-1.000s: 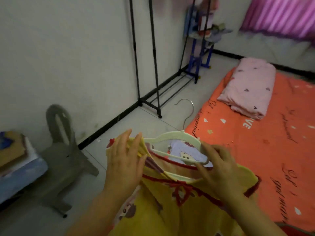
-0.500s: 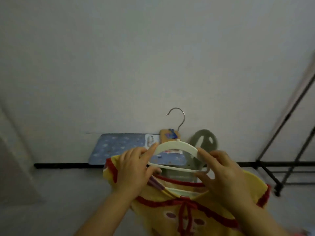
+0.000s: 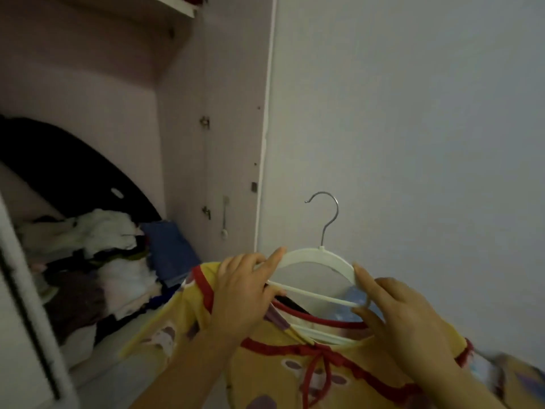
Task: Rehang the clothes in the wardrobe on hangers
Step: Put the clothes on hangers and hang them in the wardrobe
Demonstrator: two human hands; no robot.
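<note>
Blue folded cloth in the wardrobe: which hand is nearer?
Left. The left hand grips the white plastic hanger just right of the blue folded cloth; the right hand holds the hanger's other end, farther right.

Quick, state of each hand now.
Left hand: closed on the white hanger, which carries the yellow garment.
Right hand: closed, pinching the hanger's other end.

The wardrobe (image 3: 132,93) stands open at left. Inside, the room above the clothes pile (image 3: 97,261) is free up to the shelf (image 3: 177,7). The pile fills the lower part, with a dark curved shape (image 3: 59,172) behind it. The side panel (image 3: 230,143) stands just left of the hanger (image 3: 318,256). A bare wall (image 3: 413,113) closes off the right.
</note>
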